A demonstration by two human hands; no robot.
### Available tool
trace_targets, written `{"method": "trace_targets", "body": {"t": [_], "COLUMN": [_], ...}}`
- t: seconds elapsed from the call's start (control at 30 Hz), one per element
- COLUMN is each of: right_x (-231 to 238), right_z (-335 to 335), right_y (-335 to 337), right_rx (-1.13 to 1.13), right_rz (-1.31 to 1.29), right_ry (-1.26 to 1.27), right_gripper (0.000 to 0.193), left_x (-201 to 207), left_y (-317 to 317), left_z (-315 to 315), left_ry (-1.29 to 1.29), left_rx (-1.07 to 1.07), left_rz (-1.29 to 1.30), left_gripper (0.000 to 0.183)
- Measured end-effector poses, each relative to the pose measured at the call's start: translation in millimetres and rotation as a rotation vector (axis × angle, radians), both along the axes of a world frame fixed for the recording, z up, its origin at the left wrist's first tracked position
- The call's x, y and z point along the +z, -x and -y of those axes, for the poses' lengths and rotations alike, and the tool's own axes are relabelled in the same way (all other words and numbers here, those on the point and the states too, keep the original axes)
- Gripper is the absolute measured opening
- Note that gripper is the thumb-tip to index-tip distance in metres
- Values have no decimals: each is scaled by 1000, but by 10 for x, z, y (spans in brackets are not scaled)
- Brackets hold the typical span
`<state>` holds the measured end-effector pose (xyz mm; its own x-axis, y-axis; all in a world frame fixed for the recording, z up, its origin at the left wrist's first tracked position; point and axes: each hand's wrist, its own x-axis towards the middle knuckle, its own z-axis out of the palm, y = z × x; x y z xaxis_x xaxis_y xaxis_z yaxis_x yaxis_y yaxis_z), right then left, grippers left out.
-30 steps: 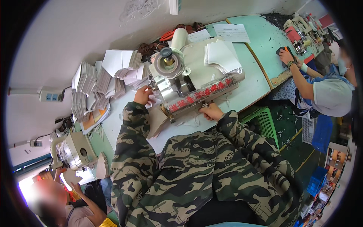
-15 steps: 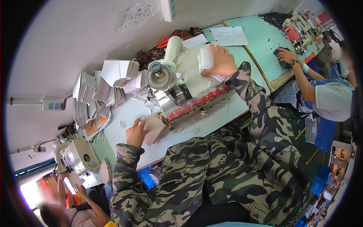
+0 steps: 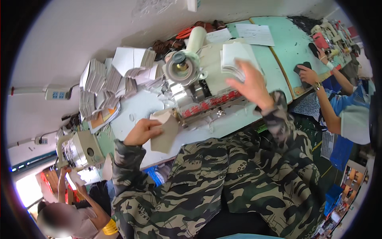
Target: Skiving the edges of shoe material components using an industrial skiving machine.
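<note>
My left hand [image 3: 143, 132] pinches the upper edge of some flat beige pieces [image 3: 166, 137], thumb on top, at the left end of a cream machine [image 3: 187, 71] with a worn red strip [image 3: 209, 104]. How many pieces it holds is hard to see. My right hand [image 3: 251, 83], smeared by motion, hovers over the right end of the red strip with its fingers apart and nothing in them. Just beyond it, a stack of white flat pieces [image 3: 232, 55] lies on the machine's flat top.
Several piles of white pieces [image 3: 94, 75] stand behind my left hand. Paper sheets [image 3: 254, 34] lie on the green table. At the right a co-worker's hands [image 3: 308, 75] handle dark pieces; at the lower left another person works by a second machine [image 3: 85, 149].
My right hand has left the white stack and come nearer to me. My left hand has closed on the beige pieces, which have turned slightly. The whole view has shifted a little.
</note>
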<state>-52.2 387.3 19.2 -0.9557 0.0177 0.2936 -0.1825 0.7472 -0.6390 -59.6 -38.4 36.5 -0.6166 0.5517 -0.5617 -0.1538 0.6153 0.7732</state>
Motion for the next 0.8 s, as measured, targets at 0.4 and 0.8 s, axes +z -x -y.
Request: {"method": "trace_targets", "body": {"t": [0.4, 0.8], "right_x": [-158, 138], "right_z": [923, 479], "right_y": [-230, 629], "right_rx": [464, 565], "right_rz": [932, 422], "right_ry": [367, -104], "right_gripper": [27, 53], "left_x": [6, 83], "left_y": [474, 500], "left_z": [-861, -1268], "left_ry": [87, 20], "left_rx": [-214, -221], "left_rz": [-279, -515], "left_gripper": [30, 28]}}
